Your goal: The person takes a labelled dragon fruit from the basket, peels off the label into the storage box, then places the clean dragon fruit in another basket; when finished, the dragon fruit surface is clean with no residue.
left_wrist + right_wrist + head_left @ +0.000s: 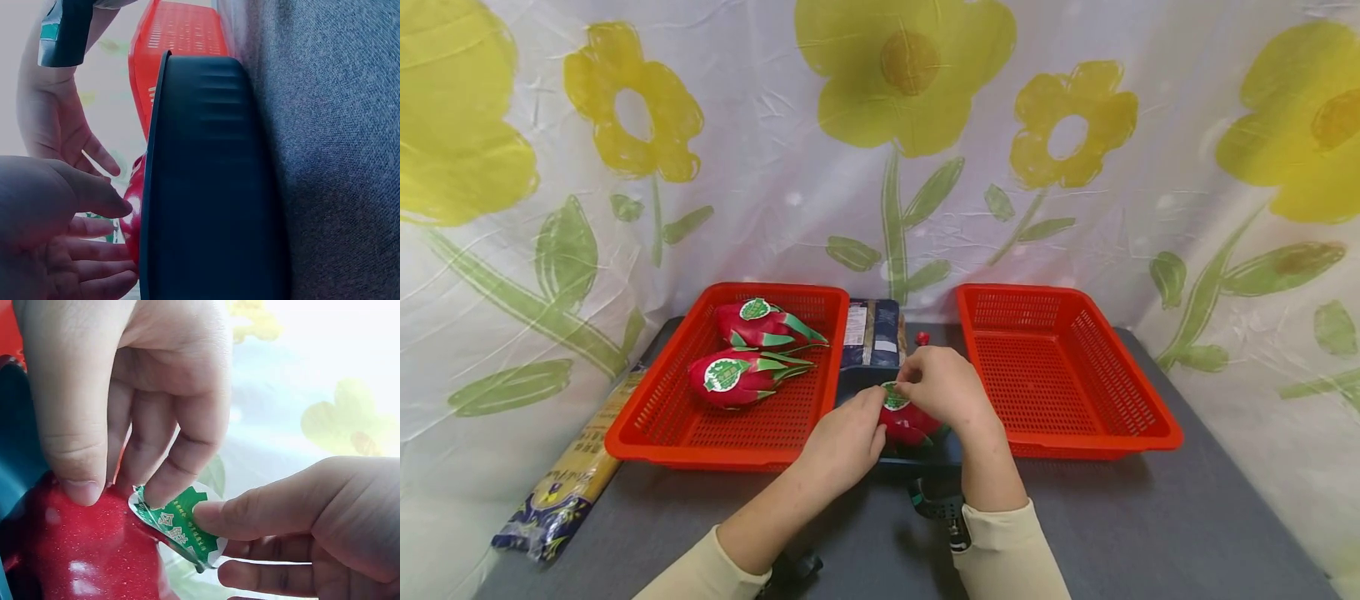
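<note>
A red dragon fruit [912, 427] sits in a dark tray [951, 450] in the middle of the table. My left hand [844, 435] holds the fruit, its thumb on the red skin and its fingers bent over the fruit by the sticker. Above the fruit, my right hand [943, 385] pinches a round green-and-white sticker [181, 525] between thumb and fingers. In the right wrist view, part of this label stands up off the skin, with a left fingertip touching its edge. The tray's outer wall [212, 187] hides most of the fruit in the left wrist view.
To the left, a red basket [700, 454] holds two labelled dragon fruits [752, 379]. Another red basket [1030, 375] stands to the right. Behind the tray is a dark blue package [883, 333]. A long yellow-and-blue packet [568, 479] lies at the left table edge. A flowered curtain hangs behind.
</note>
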Demonstrator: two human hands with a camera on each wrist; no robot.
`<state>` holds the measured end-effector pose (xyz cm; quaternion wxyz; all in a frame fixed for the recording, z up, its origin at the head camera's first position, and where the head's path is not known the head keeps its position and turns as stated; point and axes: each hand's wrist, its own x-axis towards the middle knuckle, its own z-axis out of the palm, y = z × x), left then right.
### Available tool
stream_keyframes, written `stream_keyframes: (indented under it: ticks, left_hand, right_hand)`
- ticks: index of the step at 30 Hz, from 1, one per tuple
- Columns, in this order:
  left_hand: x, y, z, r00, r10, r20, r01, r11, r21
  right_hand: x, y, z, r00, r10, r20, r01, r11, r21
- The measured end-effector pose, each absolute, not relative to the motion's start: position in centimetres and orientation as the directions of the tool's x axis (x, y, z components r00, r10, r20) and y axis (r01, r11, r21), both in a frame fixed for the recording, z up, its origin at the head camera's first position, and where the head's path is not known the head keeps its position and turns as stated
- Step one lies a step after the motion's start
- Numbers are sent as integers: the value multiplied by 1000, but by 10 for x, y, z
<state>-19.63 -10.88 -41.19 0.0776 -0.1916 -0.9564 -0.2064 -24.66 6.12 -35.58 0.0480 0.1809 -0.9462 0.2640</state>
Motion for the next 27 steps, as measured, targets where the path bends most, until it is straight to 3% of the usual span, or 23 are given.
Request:
stream_keyframes:
  ticks: [12, 27]
  left_hand:
    - [-196, -108, -413, -908, 342, 240, 404, 867, 292]
    - [-195, -106, -416, -895, 357, 267, 413, 889, 196]
  right_hand:
    - [-229, 83, -332, -903, -258, 342, -423, 661, -619]
    - [-236, 127, -333, -965, -30, 262, -217, 653, -725]
